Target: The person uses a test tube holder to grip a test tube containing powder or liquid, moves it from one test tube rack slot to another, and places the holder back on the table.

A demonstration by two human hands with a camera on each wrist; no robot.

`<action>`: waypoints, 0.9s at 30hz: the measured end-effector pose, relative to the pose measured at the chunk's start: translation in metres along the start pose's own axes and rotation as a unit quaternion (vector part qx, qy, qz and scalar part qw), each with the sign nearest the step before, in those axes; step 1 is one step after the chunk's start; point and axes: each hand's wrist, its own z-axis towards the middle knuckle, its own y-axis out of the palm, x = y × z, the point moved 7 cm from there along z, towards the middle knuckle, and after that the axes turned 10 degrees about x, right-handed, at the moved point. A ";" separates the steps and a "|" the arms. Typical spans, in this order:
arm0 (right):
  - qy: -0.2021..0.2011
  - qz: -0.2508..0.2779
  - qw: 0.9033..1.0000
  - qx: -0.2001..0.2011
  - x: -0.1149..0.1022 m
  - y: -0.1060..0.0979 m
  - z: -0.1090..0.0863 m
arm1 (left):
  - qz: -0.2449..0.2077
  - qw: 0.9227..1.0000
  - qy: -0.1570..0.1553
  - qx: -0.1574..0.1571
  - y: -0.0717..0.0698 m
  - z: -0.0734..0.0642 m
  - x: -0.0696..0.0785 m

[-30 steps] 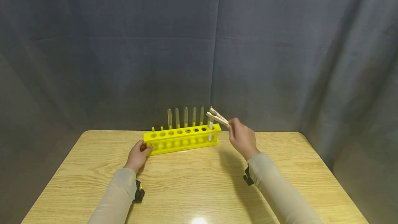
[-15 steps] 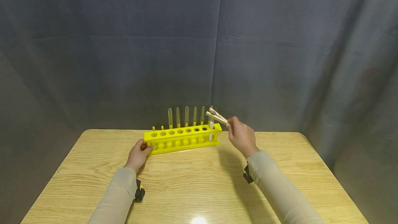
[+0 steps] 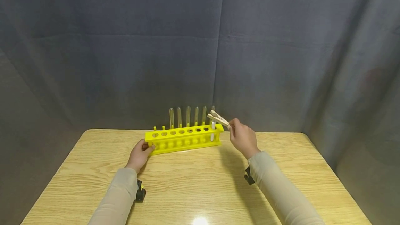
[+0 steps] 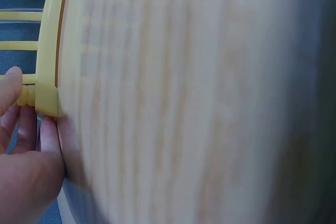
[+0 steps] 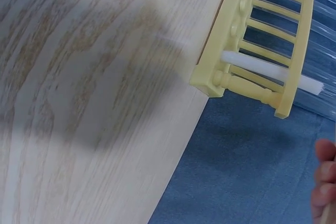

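Note:
In the head view, a yellow test tube rack [image 3: 184,135] stands near the table's back edge. My left hand [image 3: 138,155] grips its left end; in the left wrist view, thumb and fingers [image 4: 50,135] close around the end post. My right hand [image 3: 245,138] pinches a wooden test tube clamp [image 3: 221,118] by its rear. The clamp's spread front end points left, above the rack's right end. A white column [image 3: 212,137] stands upright in the rightmost hole, with its top just under the clamp. The right wrist view shows this white column [image 5: 257,66] passing through the rack's upper plate.
Several clear test tubes [image 3: 188,115] stand upside down on pegs along the rack's back. Two bare yellow pegs [image 3: 164,127] rise at the left. A grey curtain [image 3: 140,61] hangs behind the wooden table [image 3: 187,183].
My right hand and the clamp have dipped very slightly toward the rack's right end. My left hand keeps its grip on the rack.

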 end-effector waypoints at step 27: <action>0.012 -0.006 0.999 -0.032 0.009 0.015 -0.015 | -0.007 1.000 -0.004 -0.002 0.000 0.001 0.000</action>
